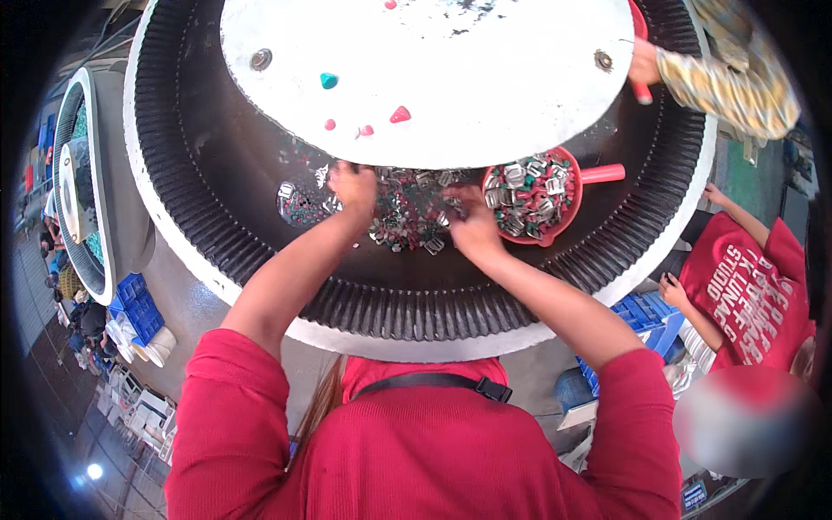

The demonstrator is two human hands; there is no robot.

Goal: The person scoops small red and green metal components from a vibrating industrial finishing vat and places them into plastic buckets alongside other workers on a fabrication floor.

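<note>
Both of my arms reach into a large round vibrating bowl with a dark ribbed wall (416,312). My left hand (354,186) is at the left of a pile of small metal buckles (403,186), its fingers curled in close to the white centre cover. Whether they pinch a piece is too blurred to see. Small red and green cone-shaped tumbling stones (392,217) are mixed among the buckles. At the pile's right side, my right hand (475,224) has its fingers and thumb apart, low over the pieces. Beside it rests a red scoop (562,227), full of buckles and stones.
Several loose stones, including a green cone (328,81), lie on the white cover (433,139). Another person's hand (643,62) grips a red handle at the bowl's far right. A person in a red shirt (737,282) is at right, near blue crates (646,325). Another bowl (104,199) stands left.
</note>
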